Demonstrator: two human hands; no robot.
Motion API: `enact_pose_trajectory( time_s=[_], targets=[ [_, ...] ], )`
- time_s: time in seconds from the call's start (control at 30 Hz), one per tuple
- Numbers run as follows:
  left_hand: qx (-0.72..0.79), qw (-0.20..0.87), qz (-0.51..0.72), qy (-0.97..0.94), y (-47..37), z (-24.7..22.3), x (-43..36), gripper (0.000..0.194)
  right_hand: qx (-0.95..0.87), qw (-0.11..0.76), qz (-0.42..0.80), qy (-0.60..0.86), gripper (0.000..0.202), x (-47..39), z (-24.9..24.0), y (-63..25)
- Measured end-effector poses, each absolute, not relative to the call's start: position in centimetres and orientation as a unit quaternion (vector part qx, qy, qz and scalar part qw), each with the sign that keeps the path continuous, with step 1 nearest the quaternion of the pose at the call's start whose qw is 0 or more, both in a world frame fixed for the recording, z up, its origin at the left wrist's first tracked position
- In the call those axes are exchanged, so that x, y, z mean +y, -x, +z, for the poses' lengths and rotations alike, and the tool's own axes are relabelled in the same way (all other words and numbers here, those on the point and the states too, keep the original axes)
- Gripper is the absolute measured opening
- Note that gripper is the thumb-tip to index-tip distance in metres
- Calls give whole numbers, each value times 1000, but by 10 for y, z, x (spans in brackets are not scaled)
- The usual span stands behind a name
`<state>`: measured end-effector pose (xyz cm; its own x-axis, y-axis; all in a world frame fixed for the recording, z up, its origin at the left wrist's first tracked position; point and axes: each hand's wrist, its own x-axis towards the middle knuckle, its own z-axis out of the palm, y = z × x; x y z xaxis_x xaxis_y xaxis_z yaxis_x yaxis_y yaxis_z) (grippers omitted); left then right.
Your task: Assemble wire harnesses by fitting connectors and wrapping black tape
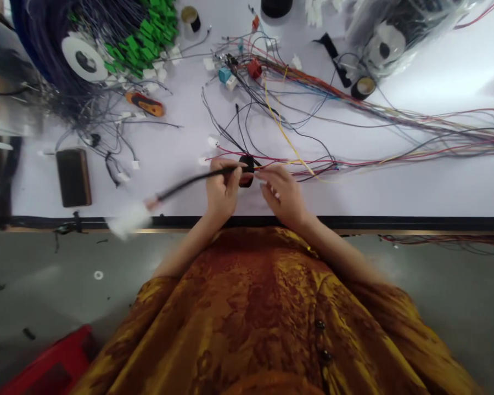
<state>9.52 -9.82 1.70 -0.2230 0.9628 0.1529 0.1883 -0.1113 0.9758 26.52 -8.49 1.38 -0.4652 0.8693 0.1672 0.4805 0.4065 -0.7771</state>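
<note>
Near the table's front edge, my left hand (222,189) is closed around a black-wrapped cable (185,184). The cable's free end hangs out to the left and carries a white connector (129,221), smeared by motion. A roll of black tape (246,180) sits at the fingertips of my left hand, between both hands. My right hand (283,193) pinches the thin wires just right of the wrapped part, its fingers bent. Red and yellow wires (304,163) run off to the right from there. Whether a tape end lies in the right fingers is hidden.
A wire harness (333,88) with coloured connectors stretches across the table to the right. Coiled wires with green connectors (144,41) fill the back left. An orange cutter (145,103), a dark box (74,178) and another tape roll (363,88) lie around.
</note>
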Motion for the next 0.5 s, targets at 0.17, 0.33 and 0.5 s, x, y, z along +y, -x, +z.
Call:
enact_pose_trajectory(
  time_s=[0.17,0.33,0.5],
  targets=[
    [563,187,445,-671,-97,4,-115,8,-837,136,319,424,22,-12,59,-245],
    [561,140,406,-708,-98,-16,-123,8,-882,-104,239,392,21,14,61,-192],
    [531,118,430,-720,-93,-25,-122,5,-873,-67,267,403,34,34,33,-195]
  ],
)
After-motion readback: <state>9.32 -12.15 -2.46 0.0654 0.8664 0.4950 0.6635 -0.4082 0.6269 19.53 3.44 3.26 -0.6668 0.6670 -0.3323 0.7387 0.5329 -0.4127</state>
